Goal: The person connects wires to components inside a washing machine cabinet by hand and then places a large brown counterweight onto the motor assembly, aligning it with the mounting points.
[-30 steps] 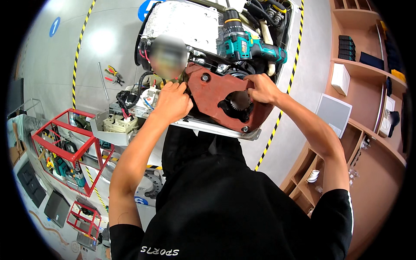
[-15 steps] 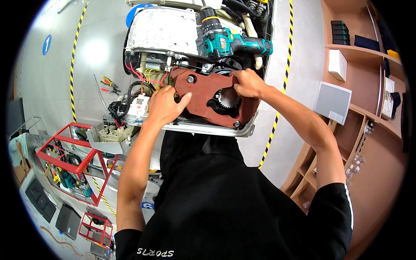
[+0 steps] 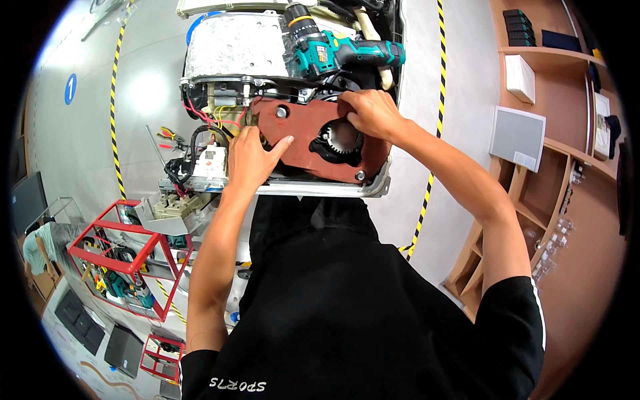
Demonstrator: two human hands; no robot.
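Note:
A red-brown metal plate (image 3: 303, 130) with a round toothed opening (image 3: 341, 139) sits on the front of an opened appliance (image 3: 233, 47) with a grey insulated body. My left hand (image 3: 250, 157) grips the plate's left end, thumb over its face. My right hand (image 3: 370, 113) holds the plate's upper edge just above the opening, fingers curled over it. A teal cordless drill (image 3: 333, 52) lies on the appliance right behind my right hand. Bolts show at the plate's upper left and lower right corners.
Red and yellow wires and a white connector block (image 3: 212, 160) hang left of the plate. A red wire-frame rack (image 3: 127, 263) with tools stands at lower left. Wooden shelves (image 3: 553, 133) with boxes line the right. Yellow-black tape (image 3: 437, 120) marks the grey floor.
Both hands stay on the red-brown plate, which now sits more level. The view has shifted, so the appliance and drill appear higher and more centred.

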